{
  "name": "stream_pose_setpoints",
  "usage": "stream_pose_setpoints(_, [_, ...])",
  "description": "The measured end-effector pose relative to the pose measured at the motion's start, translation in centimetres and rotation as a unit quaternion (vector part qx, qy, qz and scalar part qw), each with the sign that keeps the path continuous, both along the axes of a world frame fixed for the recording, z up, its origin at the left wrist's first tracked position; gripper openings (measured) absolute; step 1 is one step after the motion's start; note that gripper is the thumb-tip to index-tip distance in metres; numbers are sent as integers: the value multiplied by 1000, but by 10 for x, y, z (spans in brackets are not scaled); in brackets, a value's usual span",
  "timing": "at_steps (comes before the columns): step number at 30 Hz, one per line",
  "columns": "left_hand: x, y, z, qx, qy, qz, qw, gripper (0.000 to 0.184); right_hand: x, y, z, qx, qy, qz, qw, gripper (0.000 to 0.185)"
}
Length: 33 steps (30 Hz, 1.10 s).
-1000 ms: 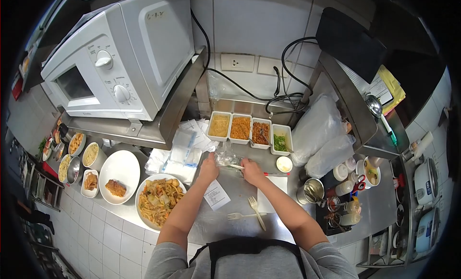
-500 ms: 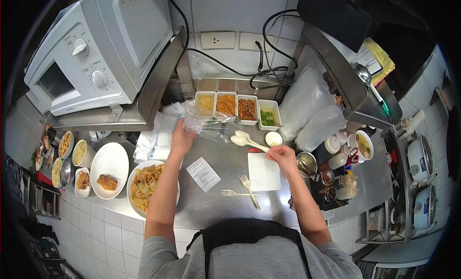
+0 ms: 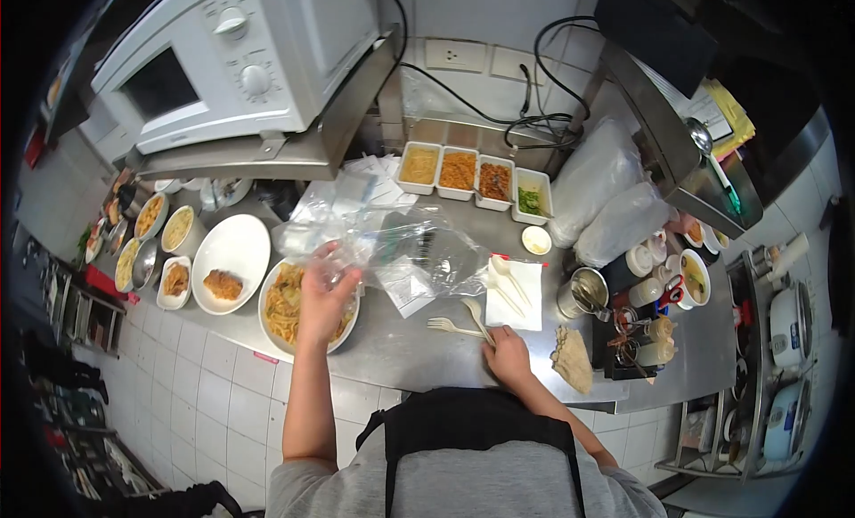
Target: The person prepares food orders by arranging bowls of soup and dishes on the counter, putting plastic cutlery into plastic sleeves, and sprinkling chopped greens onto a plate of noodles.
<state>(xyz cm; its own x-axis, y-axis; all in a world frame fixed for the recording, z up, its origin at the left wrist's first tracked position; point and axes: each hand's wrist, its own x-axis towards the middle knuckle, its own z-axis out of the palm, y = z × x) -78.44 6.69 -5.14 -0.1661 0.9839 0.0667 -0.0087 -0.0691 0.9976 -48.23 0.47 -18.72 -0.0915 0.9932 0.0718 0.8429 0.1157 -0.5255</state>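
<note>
My left hand (image 3: 328, 291) is closed on a clear plastic bag (image 3: 432, 251), which stretches to the right across the counter. Beneath that hand stands a white bowl of noodles with vegetables (image 3: 285, 309). My right hand (image 3: 509, 356) pinches the handle end of a pale plastic fork (image 3: 479, 317) near the counter's front; its tines are hard to make out. Another plastic fork (image 3: 452, 326) lies beside it, its handle end close to my fingers. Two plastic spoons (image 3: 506, 285) rest on a white napkin (image 3: 527, 311). The bag partly covers a printed receipt (image 3: 405, 288).
Several white tubs of toppings (image 3: 459, 172) line the back. A white microwave (image 3: 223, 73) sits on the upper left shelf. An oval plate with a browned piece of food (image 3: 233, 251) is at left. Sauce bottles (image 3: 646, 291) and a metal pot (image 3: 583, 291) stand at right.
The spoons moved from my right hand onto the napkin, and that hand came down to the forks. My left hand drew the plastic bag toward me, over the receipt. The view shifted.
</note>
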Motion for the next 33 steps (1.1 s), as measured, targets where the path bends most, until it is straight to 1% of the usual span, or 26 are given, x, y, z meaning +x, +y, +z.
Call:
stream_pose_setpoints(1, [-7, -15, 6, 7, -24, 20, 999, 51, 2, 5, -7, 33, 4, 16, 999, 14])
stream_pose_setpoints(2, [-15, -29, 9, 15, -47, 39, 998, 51, 4, 8, -5, 32, 11, 20, 999, 13])
stream_pose_setpoints(3, [-28, -41, 3, 43, -12, 66, 997, 52, 5, 12, 0, 32, 18, 23, 999, 13])
stream_pose_setpoints(5, [-44, -70, 2, 45, -28, 107, 993, 54, 4, 20, 11, 29, 11, 32, 999, 11])
stream_pose_setpoints(7, [-44, -100, 15, 31, -43, 147, 988, 56, 0, 26, 14, 49, -33, 78, 995, 14])
stream_pose_setpoints(11, [-45, -154, 5, 44, -67, 189, 979, 57, -21, 20, 12, 135, -77, 193, 969, 17])
stream_pose_setpoints(14, [-32, -188, -1, 58, -60, 225, 971, 57, -28, 22, -8, 86, -143, 233, 958, 16])
stream_pose_setpoints(17, [-19, -219, -5, 44, -57, 239, 968, 56, -32, 25, -18, 96, -168, 252, 948, 14])
stream_pose_setpoints(20, [-9, -251, -20, 5, -41, 249, 968, 55, -21, 43, -12, 80, -148, 239, 956, 14])
stream_pose_setpoints(22, [4, -270, -36, -32, -20, 268, 963, 53, -2, 62, -6, 112, -91, 183, 972, 15])
stream_pose_setpoints(24, [20, -288, -56, -71, -23, 260, 963, 52, 16, 72, -1, 126, -135, 141, 973, 27])
stream_pose_setpoints(25, [30, -295, -67, -91, -30, 254, 962, 51, 19, 62, 16, 145, -117, 144, 972, 48])
stream_pose_setpoints(27, [52, -302, -93, -125, -55, 225, 965, 50, 14, 33, 41, 108, -24, 278, 954, 60])
stream_pose_setpoints(28, [65, -303, -109, -141, -72, 200, 967, 49, 8, 17, 45, 85, 23, 339, 936, 66])
stream_pose_setpoints(29, [79, -304, -124, -159, -90, 173, 968, 48, 0, -5, 41, 18, 117, 416, 901, 71])
stream_pose_setpoints(30, [94, -300, -135, -151, -40, 147, 977, 49, -8, -34, 32, -48, 211, 481, 850, 75])
stream_pose_setpoints(32, [130, -291, -164, -116, 74, 71, 988, 50, -17, -90, 10, -161, 284, 525, 786, 79])
stream_pose_setpoints(33, [148, -287, -182, -84, 136, 31, 987, 51, -20, -116, -3, -230, 336, 467, 785, 74])
